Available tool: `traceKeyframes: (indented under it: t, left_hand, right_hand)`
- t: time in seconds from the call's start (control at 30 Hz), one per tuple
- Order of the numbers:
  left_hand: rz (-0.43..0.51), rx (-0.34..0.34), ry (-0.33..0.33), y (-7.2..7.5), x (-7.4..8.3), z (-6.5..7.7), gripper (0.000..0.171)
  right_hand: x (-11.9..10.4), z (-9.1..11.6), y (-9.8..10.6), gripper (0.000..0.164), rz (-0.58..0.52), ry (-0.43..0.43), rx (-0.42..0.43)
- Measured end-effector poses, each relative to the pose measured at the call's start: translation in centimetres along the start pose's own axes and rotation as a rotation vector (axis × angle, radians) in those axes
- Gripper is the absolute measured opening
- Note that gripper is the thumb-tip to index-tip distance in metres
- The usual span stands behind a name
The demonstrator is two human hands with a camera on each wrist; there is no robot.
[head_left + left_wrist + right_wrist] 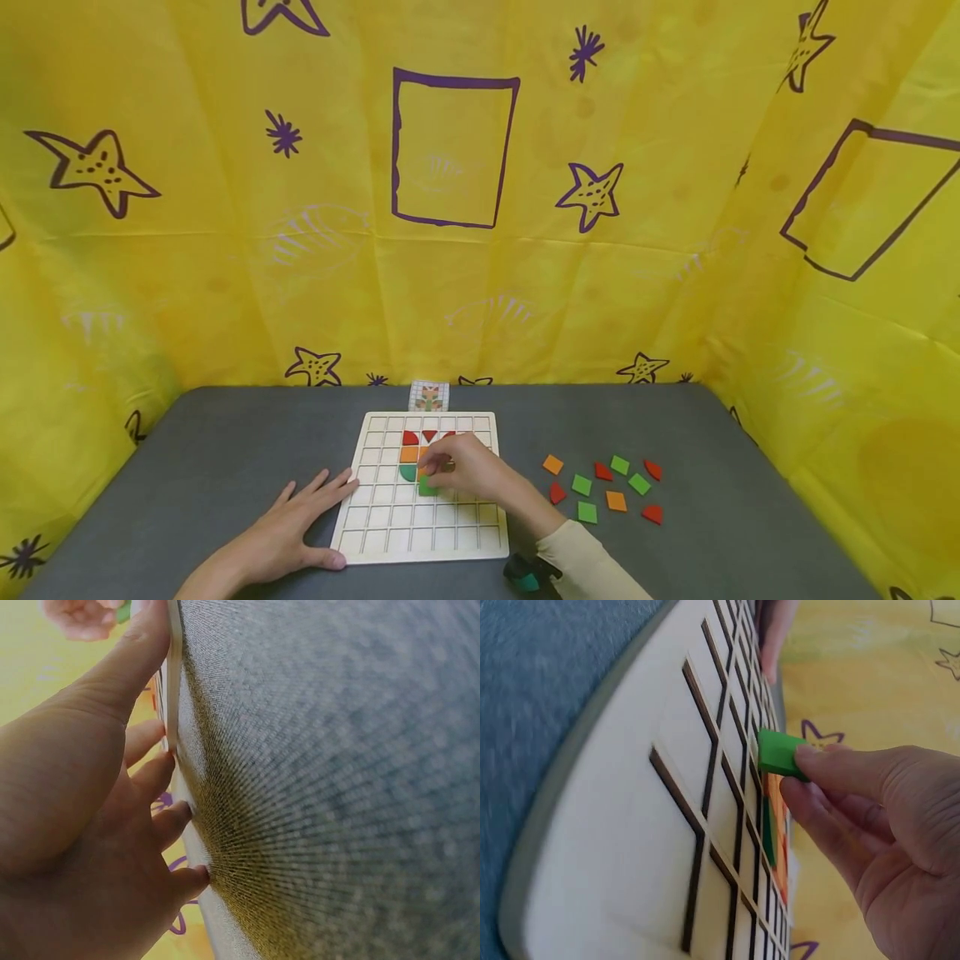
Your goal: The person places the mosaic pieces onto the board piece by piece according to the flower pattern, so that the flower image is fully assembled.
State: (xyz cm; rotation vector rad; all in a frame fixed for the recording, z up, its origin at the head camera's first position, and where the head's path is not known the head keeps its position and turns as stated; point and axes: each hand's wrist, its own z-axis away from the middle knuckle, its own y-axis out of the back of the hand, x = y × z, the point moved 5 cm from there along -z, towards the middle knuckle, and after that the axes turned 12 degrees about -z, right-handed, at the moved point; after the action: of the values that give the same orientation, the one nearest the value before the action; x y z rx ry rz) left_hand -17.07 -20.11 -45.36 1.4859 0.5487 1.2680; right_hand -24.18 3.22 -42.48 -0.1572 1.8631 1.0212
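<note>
A white gridded board (420,542) lies on the grey table, its upper middle cells filled with red (410,437), orange (408,454) and teal (407,472) tiles. My right hand (472,471) is over the middle of the board and hides some of these pieces. Between its thumb and fingers it pinches a green square tile (780,752), tilted just above the grid in the right wrist view. My left hand (288,525) rests at the board's left edge with fingers spread; thumb and fingertips touch the rim and the table in the left wrist view.
Loose green (581,484), orange (552,464) and red (652,514) tiles lie scattered to the right of the board. A small pattern card (429,397) is behind the board's far edge. Yellow printed cloth (465,275) hangs around the table's back and sides.
</note>
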Motion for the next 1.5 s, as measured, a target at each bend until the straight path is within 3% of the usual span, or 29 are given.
traceKeyframes:
  t: [0.43,0.9,1.5]
  left_hand:
    - [0.003,-0.007,0.007,-0.02,-0.2,0.04,0.097]
    - [-0.025,0.019,-0.026,-0.02,0.01,0.15,0.097]
    - [-0.003,-0.024,0.047,-0.12,-0.27,-0.27,0.099]
  right_hand:
    - [-0.13,-0.16,-1.07,0.013,0.041,-0.041,0.016]
    - [-0.33,-0.09,-0.9,0.014,0.081,-0.045,0.055]
    - [0.04,-0.03,-1.0,0.017,0.084,-0.036,0.015]
